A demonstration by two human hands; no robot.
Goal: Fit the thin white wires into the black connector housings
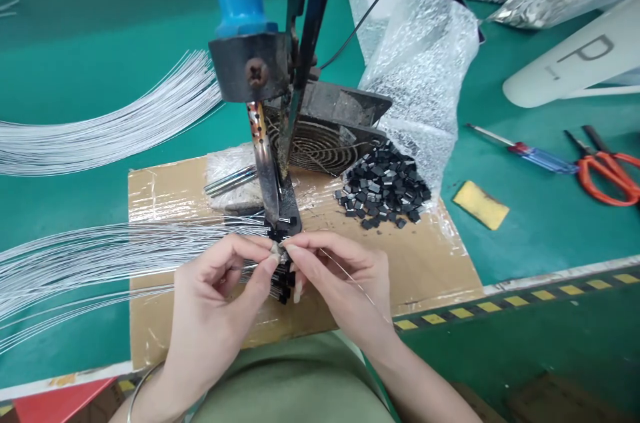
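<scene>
Just below the tip of a soldering iron point(270, 193) with a blue handle, held upright in a black clamp, my two hands meet. The thumb and forefinger of my left hand point(220, 293) are pinched on a small greyish piece, too covered to name. Closed in a pinch too, my right hand point(345, 283) grips a thin solder wire point(350, 278) that trails back over the palm. Beneath the fingers lie black connectors point(283, 290) on the ends of a bundle of white wires point(200, 246), which runs off to the left.
Behind the iron leans a fan point(323, 146). Loose black connectors point(385, 183) are heaped on cardboard point(430, 270), beside bubble wrap point(420, 63). Rightward lie a yellow sponge point(481, 204), a screwdriver point(543, 158) and orange-handled scissors point(605, 176). More white wires point(110, 140) lie at left.
</scene>
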